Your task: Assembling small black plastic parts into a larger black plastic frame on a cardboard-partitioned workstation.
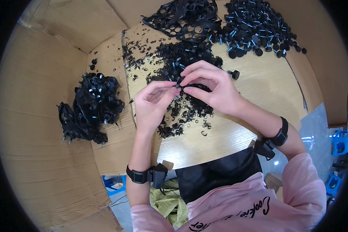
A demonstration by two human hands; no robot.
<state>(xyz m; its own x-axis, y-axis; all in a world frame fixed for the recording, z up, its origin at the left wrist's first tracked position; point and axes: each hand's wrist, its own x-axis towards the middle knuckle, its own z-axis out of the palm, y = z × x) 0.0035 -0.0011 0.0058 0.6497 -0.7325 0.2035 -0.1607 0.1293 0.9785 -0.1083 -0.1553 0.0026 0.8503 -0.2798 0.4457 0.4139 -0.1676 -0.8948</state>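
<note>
Table (243, 116): pale wood, cardboard (38, 116) alongside. 
Knob heap (255, 27): black, far right. 
Frame pile (91, 106): black, left, on cardboard. 
Trimmings (181, 112): black scraps, table centre, beneath both hands. 
Right hand (210, 87): fingers pinched on small black part (179, 82). 
Left hand (152, 100): fingertips pinching same part, above trimmings.

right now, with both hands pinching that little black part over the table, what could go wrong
The small black part is held only by the fingertips of the left hand and right hand; if it slips, it could vanish into the black trimmings beneath. A loose knob beside the right hand could get knocked away.
</note>
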